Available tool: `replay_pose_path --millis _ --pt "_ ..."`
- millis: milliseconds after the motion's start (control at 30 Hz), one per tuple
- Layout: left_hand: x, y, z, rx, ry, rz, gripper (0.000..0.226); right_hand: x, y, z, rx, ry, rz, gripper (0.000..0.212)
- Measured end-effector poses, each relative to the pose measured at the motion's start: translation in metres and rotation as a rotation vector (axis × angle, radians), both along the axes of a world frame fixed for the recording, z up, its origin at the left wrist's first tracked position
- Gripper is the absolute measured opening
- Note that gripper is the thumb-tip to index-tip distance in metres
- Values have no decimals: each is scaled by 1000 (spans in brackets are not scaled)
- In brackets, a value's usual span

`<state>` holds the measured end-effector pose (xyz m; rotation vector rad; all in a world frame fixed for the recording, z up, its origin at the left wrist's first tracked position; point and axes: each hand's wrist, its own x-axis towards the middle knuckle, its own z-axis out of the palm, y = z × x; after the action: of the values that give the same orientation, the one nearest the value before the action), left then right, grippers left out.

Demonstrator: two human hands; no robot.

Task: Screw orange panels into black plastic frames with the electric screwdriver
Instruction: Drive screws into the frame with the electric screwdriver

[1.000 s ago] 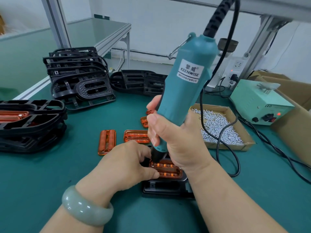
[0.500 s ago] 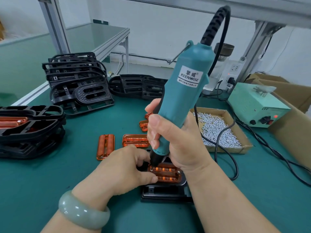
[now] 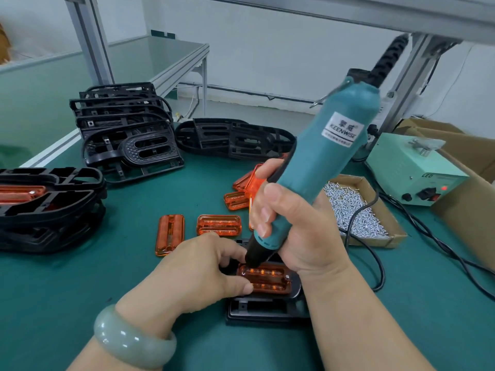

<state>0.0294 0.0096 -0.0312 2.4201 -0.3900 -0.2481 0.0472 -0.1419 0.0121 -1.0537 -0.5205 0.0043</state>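
Orange panel (image 3: 265, 281) sits seated in the black plastic frame (image 3: 267, 313), low centre on the desk (image 3: 80, 290) in my head view. I judge both to be light, stiff moulded plastic, glossy and liable to skate, so they need holding down at the edges, clear of the screw bosses. My left hand (image 3: 198, 274) is curled, pinching the panel's left end with thumb and fingers. My right hand (image 3: 297, 231) is wrapped round the electric screwdriver (image 3: 316, 178), tilted, with its tip at the panel's far-left corner. The screw box (image 3: 356, 210) and the tool's cable (image 3: 375, 263) crowd the right side. Loose panels (image 3: 219, 225) lie just behind, and there is open mat toward me.
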Motion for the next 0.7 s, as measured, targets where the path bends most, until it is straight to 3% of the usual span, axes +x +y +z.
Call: replay_pose_path --millis 233,700 --pt "-1 -1 0 -47 25 -6 32 1 -3 19 115 -51 21 17" --pt "3 2 0 21 56 -4 26 -6 -54 -10 462 157 -453 9"
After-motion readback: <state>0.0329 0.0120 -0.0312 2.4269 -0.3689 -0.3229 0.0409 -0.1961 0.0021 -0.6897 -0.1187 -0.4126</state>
